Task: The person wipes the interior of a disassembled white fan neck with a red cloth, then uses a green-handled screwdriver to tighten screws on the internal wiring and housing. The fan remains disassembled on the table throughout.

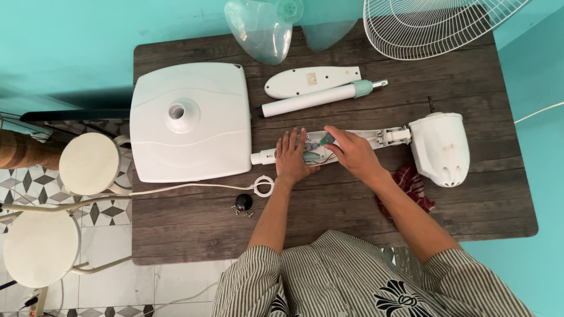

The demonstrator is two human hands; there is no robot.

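Two bare hands work over the open white plastic control housing of a fan neck (352,138), which lies across the middle of the dark wood-grain desk (470,211). The left hand (292,157) lies flat with fingers spread, pressing on the housing's left part. The right hand (351,154) is closed around a small green-handled tool (326,139), its tip down among the wiring inside.

Risks, as I judge them: the tool could slip and nick a wire or the exposed parts if the housing shifts under the left palm. The few small loose screws (242,213) beside the black round knob (243,202) sit near the desk's near edge, and a sleeve could sweep them off. The white power cord (194,188) trails off the left side and could snag and drag.

The housing's long axis runs left to right, nearly level. Its right end joins the white motor head (439,148); its left end is a short white tube stub (262,157) pointing at the square white fan base (189,120).

Farther back lie a white cover plate (311,80), a white pole with a pale green collar (320,98), clear fan blades (261,29) and a white wire grille (429,26). A red checked cloth (411,183) lies under the right forearm.
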